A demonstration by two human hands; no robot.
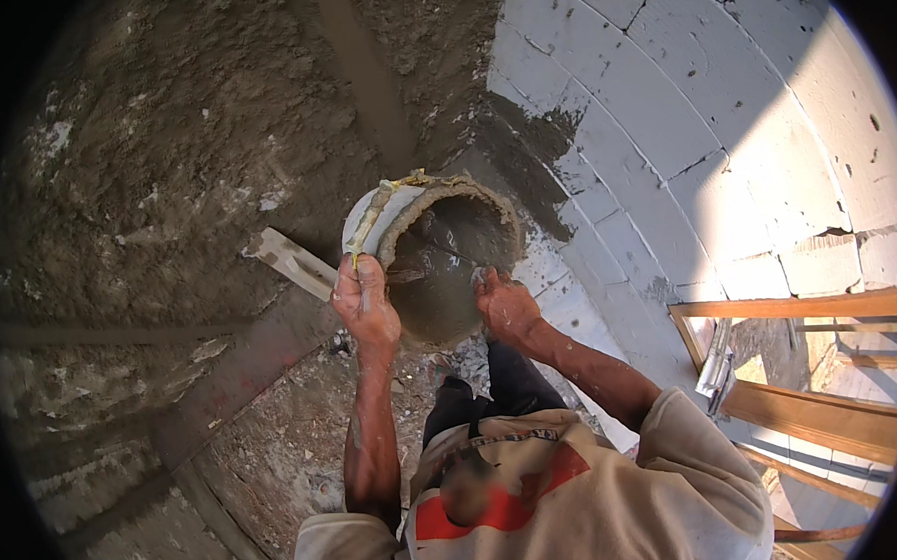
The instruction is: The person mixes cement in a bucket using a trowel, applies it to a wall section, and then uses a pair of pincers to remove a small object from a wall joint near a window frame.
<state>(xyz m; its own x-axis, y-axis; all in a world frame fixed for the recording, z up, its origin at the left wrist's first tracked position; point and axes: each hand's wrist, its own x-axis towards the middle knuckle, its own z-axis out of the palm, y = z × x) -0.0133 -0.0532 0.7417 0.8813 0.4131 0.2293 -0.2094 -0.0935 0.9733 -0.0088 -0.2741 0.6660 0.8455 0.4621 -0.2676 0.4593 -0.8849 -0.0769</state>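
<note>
A round bucket (363,222), its rim crusted with dried mortar, is in front of me with its mouth facing up at me. Wet grey mortar (439,285) fills part of its inside. My left hand (366,302) is closed on the bucket's left rim, where a yellow strip or cord (376,215) runs along the edge. Over the right side of the mouth, my right hand (508,305) is curled into a fist around something small and mortar-smeared; what it is stays hidden. A pale flat strip (293,264) reaches out from behind my left hand.
Rough grey mortar covers the wall (192,141) at left, with smoother bands across it. White block masonry (662,121) rises at right, smeared with mortar near the corner. A wooden frame (814,404) stands at lower right. Rubble (284,417) lies on the ground.
</note>
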